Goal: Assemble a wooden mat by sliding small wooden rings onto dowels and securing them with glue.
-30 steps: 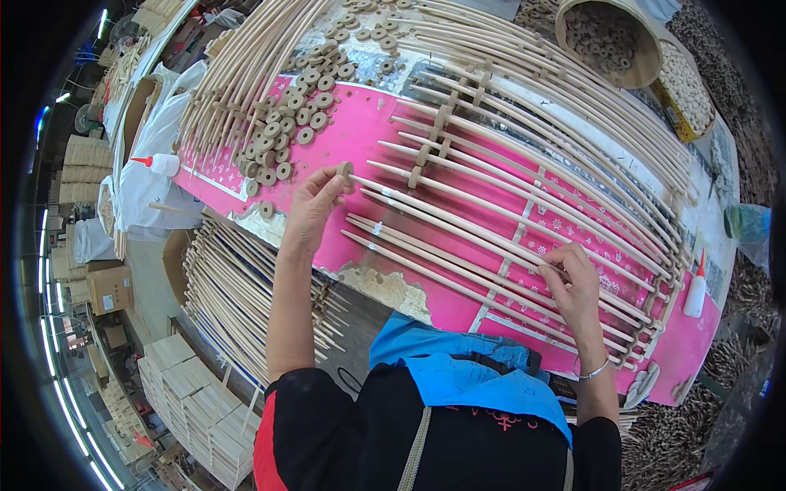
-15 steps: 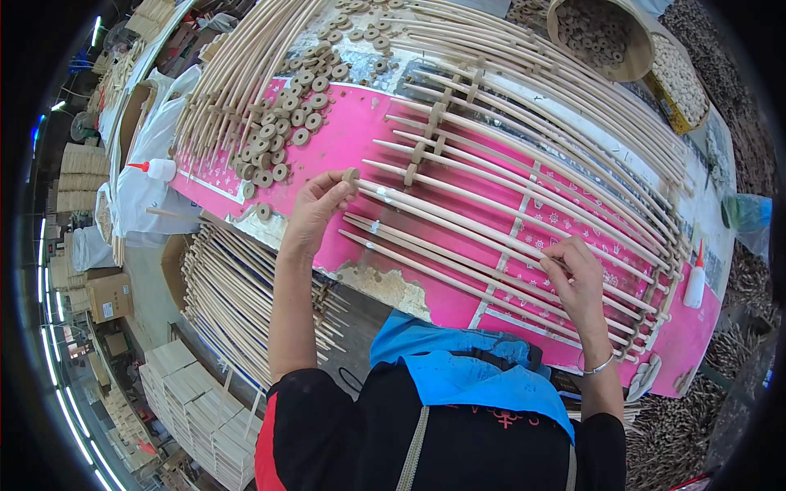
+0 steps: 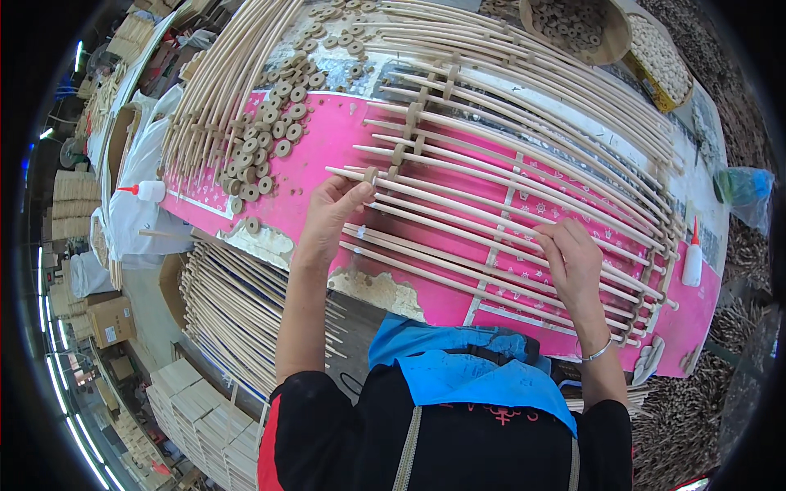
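My left hand point(image 3: 334, 214) is closed, thumb and fingers pinching a small wooden ring point(image 3: 370, 175). The ring sits around a pale wooden rod point(image 3: 458, 199), whose tapered tip pokes out beyond it to the left. Farther along this rod, my right hand point(image 3: 576, 260) is closed in a pinch on it. Several similar rods point(image 3: 458, 270) lie side by side across the pink table covering point(image 3: 323, 139), nearer to me. Beyond the held rod, other rods carry wooden rings point(image 3: 399, 154) near their left ends. White dabs point(image 3: 360, 231) show on nearer rods.
Loose wooden rings point(image 3: 260, 147) are heaped at the left, by a bundle of rods point(image 3: 221, 90). Glue bottles with red tips stand right point(image 3: 693, 263) and left point(image 3: 151, 191). A tub of rings point(image 3: 565, 41) and a yellow box of pale pieces point(image 3: 661, 69) are at the back.
The ring in my left hand has gone from the rod's tip to farther along it, with the tip now sticking out. The view has shifted slightly.
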The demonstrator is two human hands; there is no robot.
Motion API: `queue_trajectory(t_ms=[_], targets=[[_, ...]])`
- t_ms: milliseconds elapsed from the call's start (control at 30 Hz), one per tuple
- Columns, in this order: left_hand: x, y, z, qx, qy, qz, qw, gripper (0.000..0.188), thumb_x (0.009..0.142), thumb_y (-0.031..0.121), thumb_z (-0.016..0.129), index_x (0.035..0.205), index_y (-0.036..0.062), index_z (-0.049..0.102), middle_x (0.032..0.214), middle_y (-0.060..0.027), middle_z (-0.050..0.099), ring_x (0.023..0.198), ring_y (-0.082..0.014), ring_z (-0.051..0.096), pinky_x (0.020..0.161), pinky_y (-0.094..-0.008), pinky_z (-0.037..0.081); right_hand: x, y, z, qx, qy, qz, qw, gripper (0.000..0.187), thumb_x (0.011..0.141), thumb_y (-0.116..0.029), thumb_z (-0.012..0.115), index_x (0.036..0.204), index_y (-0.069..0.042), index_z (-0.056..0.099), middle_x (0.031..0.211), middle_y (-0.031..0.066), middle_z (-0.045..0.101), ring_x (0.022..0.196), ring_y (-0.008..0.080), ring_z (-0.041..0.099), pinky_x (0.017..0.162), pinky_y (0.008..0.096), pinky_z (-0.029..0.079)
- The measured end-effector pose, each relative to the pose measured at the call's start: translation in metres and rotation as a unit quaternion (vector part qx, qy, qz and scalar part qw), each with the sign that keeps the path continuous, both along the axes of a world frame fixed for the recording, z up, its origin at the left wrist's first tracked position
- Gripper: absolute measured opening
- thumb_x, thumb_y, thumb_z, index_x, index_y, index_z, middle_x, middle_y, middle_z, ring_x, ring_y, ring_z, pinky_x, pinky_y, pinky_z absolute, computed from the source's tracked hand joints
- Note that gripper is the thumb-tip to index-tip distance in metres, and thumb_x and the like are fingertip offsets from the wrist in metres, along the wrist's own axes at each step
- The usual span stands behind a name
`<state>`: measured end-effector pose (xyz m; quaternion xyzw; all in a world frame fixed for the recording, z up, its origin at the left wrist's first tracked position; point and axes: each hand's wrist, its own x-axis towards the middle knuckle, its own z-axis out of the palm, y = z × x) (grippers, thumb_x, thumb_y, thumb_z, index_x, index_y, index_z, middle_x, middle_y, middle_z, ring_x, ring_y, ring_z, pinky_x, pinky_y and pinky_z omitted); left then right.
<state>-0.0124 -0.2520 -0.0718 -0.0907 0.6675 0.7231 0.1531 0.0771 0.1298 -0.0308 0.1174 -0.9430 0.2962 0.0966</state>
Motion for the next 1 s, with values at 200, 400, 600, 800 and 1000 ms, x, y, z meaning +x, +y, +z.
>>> queue_trajectory(t_ms=[200,400,600,800,1000], targets=[[-0.009,-0.001,0.014,-0.074,0.025,-0.026,0.997,0.042,0.101,0.027,0.07,0.132,-0.001,0.069,0.119,-0.0092,0.075,0.108,-0.0174,0.069,0.097,-0.033,0.051,-0.013,0.0,-0.025,-0.025,0.033,0.014,0.999,0.022,0.091,-0.022,0.079,0.105,-0.007,0.072,0.103,0.013,0.072,0.098,0.0324,0.07,0.084,0.0444,0.057],[-0.027,-0.015,-0.022,0.032,0.032,0.008,0.999,0.023,0.107,0.021,0.067,0.125,0.0077,0.066,0.104,0.0032,0.068,0.091,-0.0046,0.06,0.077,-0.0224,0.044,-0.024,-0.006,-0.027,-0.023,0.073,-0.047,0.996,0.017,0.095,-0.025,0.073,0.097,-0.008,0.072,0.094,0.0072,0.068,0.093,0.0284,0.067,0.081,0.0422,0.054],[-0.029,-0.017,-0.022,0.025,0.035,-0.003,0.999,0.023,0.107,0.02,0.067,0.125,0.007,0.067,0.107,0.0017,0.07,0.092,-0.005,0.061,0.078,-0.0225,0.045,-0.03,-0.004,-0.043,-0.039,0.071,-0.049,0.995,0.017,0.095,-0.026,0.072,0.097,-0.009,0.072,0.095,0.0066,0.069,0.093,0.0275,0.066,0.081,0.0415,0.054],[-0.035,-0.011,-0.024,0.036,0.038,-0.01,0.999,0.019,0.106,0.017,0.068,0.12,0.0042,0.068,0.103,-0.0002,0.071,0.087,-0.0056,0.061,0.076,-0.0225,0.046,-0.032,0.0,-0.048,-0.042,0.066,-0.048,0.996,0.017,0.095,-0.025,0.072,0.098,-0.009,0.073,0.095,0.0066,0.069,0.093,0.0272,0.067,0.082,0.0415,0.054],[-0.033,-0.02,-0.015,-0.061,0.053,0.025,0.996,0.018,0.108,0.022,0.066,0.115,0.0059,0.07,0.09,0.0024,0.069,0.076,-0.0038,0.058,0.067,-0.02,0.041,-0.036,-0.001,-0.048,-0.057,0.054,-0.057,0.995,0.016,0.095,-0.026,0.072,0.098,-0.01,0.074,0.095,0.0065,0.069,0.093,0.0269,0.067,0.082,0.0406,0.054]])
